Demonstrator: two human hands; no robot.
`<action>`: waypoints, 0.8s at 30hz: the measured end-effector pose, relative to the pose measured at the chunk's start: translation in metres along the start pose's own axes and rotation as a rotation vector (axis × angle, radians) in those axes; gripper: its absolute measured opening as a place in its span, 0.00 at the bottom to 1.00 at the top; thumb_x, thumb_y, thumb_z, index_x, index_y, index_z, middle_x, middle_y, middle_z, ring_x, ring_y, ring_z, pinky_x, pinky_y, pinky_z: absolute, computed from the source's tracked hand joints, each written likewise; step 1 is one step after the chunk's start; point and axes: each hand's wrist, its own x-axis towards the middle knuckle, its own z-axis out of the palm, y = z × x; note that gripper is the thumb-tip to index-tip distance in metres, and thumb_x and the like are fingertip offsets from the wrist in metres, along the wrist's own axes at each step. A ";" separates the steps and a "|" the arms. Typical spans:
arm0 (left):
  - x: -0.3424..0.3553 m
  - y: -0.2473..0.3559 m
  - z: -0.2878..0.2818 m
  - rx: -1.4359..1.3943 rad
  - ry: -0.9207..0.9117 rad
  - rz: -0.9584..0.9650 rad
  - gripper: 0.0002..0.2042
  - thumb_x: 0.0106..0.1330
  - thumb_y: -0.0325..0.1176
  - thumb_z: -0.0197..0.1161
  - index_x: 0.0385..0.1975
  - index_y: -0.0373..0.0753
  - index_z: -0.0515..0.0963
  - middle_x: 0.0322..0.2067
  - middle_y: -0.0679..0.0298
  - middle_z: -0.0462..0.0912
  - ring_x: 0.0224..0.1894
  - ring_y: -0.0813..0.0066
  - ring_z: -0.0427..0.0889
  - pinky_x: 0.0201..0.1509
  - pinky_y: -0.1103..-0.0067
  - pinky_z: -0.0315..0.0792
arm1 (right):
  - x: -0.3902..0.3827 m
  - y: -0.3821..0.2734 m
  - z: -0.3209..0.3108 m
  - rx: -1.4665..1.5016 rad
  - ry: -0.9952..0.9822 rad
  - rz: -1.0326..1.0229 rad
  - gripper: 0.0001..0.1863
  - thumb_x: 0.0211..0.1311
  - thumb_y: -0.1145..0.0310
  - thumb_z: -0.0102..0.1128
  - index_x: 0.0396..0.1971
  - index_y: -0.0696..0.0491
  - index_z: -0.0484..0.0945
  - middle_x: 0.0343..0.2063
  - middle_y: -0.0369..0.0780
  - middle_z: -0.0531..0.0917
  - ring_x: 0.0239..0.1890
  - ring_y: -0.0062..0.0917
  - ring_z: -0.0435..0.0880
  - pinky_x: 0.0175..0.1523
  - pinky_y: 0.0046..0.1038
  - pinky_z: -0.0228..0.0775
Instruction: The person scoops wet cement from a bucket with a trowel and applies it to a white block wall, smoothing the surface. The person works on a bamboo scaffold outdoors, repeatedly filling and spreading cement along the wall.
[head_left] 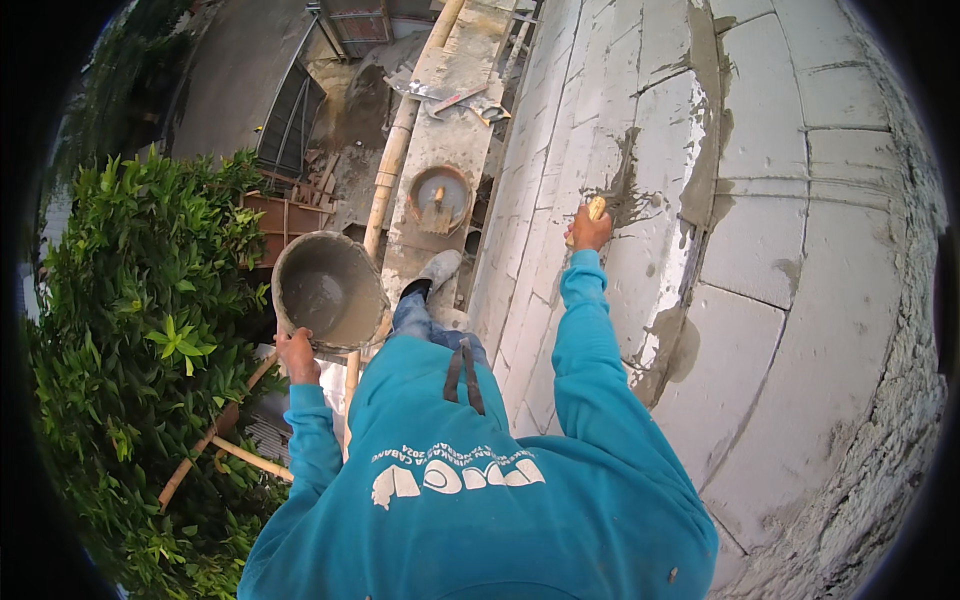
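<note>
My left hand (298, 355) grips the near rim of a mortar-caked bucket (332, 285), tilted so its grey inside shows. A little wet grey material lies at its bottom. Over at the white block wall (755, 240), my right hand (590, 230) is closed round a tool with a yellowish wooden handle (597, 208); its working end cannot be made out. Just beyond that hand, a dark wet mortar patch (625, 190) is smeared and spattered across the blocks. A broader grey mortar strip (705, 130) runs along a joint to the right.
I stand on a narrow plank walkway (400, 240) edged by a bamboo pole (394, 160). Ahead on it sits a round basin (440, 172) holding a wooden-handled trowel (437, 215). A hand saw (458, 99) lies farther off. Leafy branches (150, 340) fill the left, beyond the scaffold.
</note>
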 end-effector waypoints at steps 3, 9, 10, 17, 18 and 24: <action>-0.005 0.012 0.006 0.045 0.037 0.061 0.29 0.48 0.17 0.56 0.57 0.28 0.72 0.47 0.58 0.81 0.46 0.67 0.78 0.52 0.78 0.71 | -0.011 0.015 -0.023 0.177 -0.115 0.048 0.17 0.62 0.63 0.64 0.37 0.60 0.68 0.25 0.43 0.78 0.16 0.26 0.77 0.15 0.30 0.72; 0.005 0.012 0.024 0.027 -0.044 0.071 0.29 0.49 0.16 0.56 0.58 0.29 0.73 0.45 0.60 0.83 0.45 0.69 0.80 0.50 0.78 0.72 | -0.064 0.029 -0.063 0.341 -0.218 0.121 0.13 0.65 0.64 0.62 0.37 0.56 0.69 0.24 0.39 0.76 0.15 0.22 0.75 0.15 0.28 0.70; 0.007 0.012 0.030 0.006 -0.059 0.048 0.30 0.49 0.16 0.55 0.59 0.30 0.73 0.45 0.61 0.83 0.43 0.71 0.80 0.48 0.79 0.72 | -0.075 0.031 -0.065 0.326 -0.210 0.109 0.13 0.65 0.64 0.62 0.37 0.56 0.69 0.24 0.39 0.76 0.15 0.22 0.75 0.15 0.28 0.70; 0.001 0.029 0.070 0.078 -0.233 0.093 0.29 0.50 0.16 0.55 0.58 0.30 0.73 0.43 0.63 0.83 0.39 0.74 0.80 0.43 0.80 0.73 | -0.081 0.046 -0.069 0.304 -0.262 0.173 0.14 0.64 0.63 0.63 0.39 0.56 0.70 0.25 0.39 0.77 0.15 0.22 0.75 0.15 0.28 0.70; -0.001 0.034 0.076 0.077 -0.251 0.101 0.29 0.50 0.16 0.55 0.58 0.31 0.74 0.41 0.63 0.83 0.38 0.74 0.80 0.41 0.80 0.73 | -0.074 0.050 -0.074 0.334 -0.244 0.186 0.15 0.64 0.62 0.63 0.38 0.56 0.70 0.25 0.39 0.77 0.15 0.22 0.75 0.15 0.28 0.70; -0.007 0.054 0.102 0.064 -0.360 0.130 0.29 0.50 0.15 0.54 0.58 0.31 0.73 0.44 0.63 0.83 0.40 0.72 0.81 0.44 0.80 0.74 | -0.150 0.055 -0.105 0.382 -0.176 0.164 0.16 0.65 0.61 0.63 0.37 0.57 0.70 0.24 0.39 0.77 0.14 0.20 0.75 0.15 0.26 0.70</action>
